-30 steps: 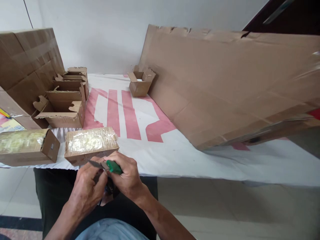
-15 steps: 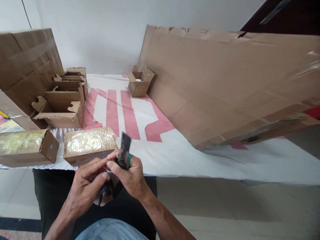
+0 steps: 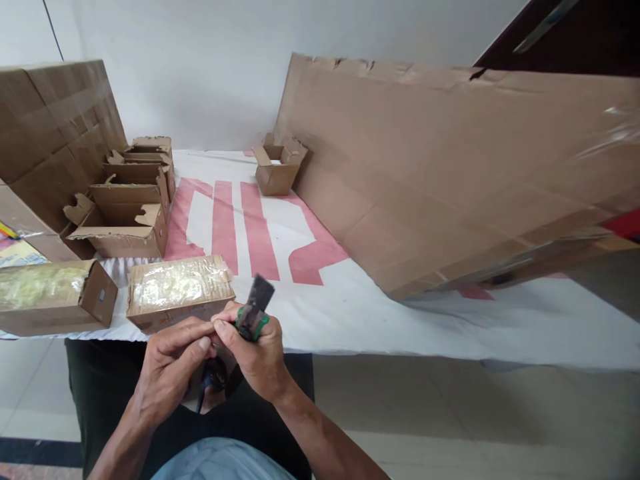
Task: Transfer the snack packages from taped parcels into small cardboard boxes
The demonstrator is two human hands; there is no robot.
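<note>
My right hand (image 3: pixel 260 357) is wrapped round a tool with green grips and a broad dark metal head (image 3: pixel 260 293) that points up and away from me. Its thumb and forefinger also meet the fingertips of my left hand (image 3: pixel 170 363). My left hand is closed in a pinch there, and whatever lies between the fingers is too small or hidden to name. Under both hands, above my lap, a dark blue and black object (image 3: pixel 214 373) shows only in part. Just beyond the left hand lies a taped cardboard box (image 3: pixel 175 287).
Another taped box (image 3: pixel 50 293) lies at the left. Behind it several open cardboard boxes (image 3: pixel 120 240) line up against a large carton (image 3: pixel 55 127). A small open box (image 3: pixel 277 177) and a big cardboard sheet (image 3: pixel 425 173) stand on the white cloth (image 3: pixel 320 327) with red markings.
The tool's head has tilted to the right and dropped slightly in my right hand. Both hands stay together in almost the same place.
</note>
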